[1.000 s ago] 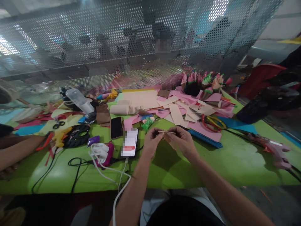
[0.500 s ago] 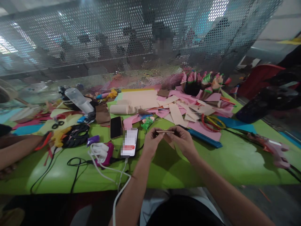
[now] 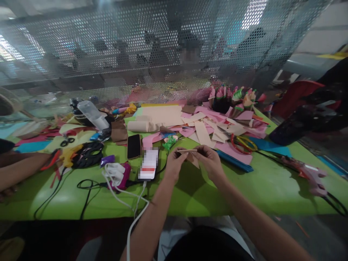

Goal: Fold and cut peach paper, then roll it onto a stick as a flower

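A small folded strip of tan foam or paper is pinched between both my hands, just above the green tabletop. My left hand grips its left end with thumb and fingers. On the other end, the fingers of my right hand are closed, and a flap of the strip hangs down between the hands. Beyond my left hand lies a small green wrapped piece. A blue flat case lies to the right of my right hand. Left of my left hand is a lit phone on a white cable.
Pink and cream sheets cover the table's back. Beyond them stand ice-cream-cone crafts. Red-and-yellow-handled scissors and a pink glue gun lie right. A magenta power strip lies left, near another person's arm.
Both hands stay closed on the tan strip, with its hanging flap turned slightly. The view has shifted a little; otherwise the table looks the same.
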Available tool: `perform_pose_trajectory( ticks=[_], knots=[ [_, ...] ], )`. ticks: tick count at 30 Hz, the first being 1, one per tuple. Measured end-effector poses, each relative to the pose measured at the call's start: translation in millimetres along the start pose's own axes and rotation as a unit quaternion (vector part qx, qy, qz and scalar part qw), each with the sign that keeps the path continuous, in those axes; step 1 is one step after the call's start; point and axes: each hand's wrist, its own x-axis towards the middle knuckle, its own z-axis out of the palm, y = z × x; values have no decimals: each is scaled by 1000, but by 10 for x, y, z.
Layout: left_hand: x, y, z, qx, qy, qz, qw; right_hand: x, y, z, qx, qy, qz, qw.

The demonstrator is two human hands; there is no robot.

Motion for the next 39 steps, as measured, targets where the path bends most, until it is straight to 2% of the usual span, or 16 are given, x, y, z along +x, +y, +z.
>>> perform_pose_trajectory(
  ticks=[6, 9, 13, 18, 22, 26, 30, 39],
  knots=[
    [53, 63, 139, -23, 20, -3, 1000, 121, -185, -38, 10, -5, 15, 1000],
    [126, 118, 241, -48, 21, 4, 999, 233, -310, -56, -18, -23, -20, 999],
    [260, 200, 394, -67, 40, 2, 997, 422, -429, -76, -37, -18, -69, 997],
    [419, 178, 530, -59, 35, 12, 998, 574, -406, -179, -39, -6, -87, 995],
    [502, 38, 528, -47, 25, 1, 999, 609, -259, -300, -58, 5, -59, 997],
    [528, -51, 463, -26, 9, 3, 1000, 615, -176, -358, -63, -8, -28, 998],
    [484, -50, 432, -19, -8, 5, 1000, 585, -222, -358, -64, -18, -26, 997],
    [422, -42, 447, -49, -6, 15, 999, 525, -279, -343, -63, -28, -24, 997]
  ],
)
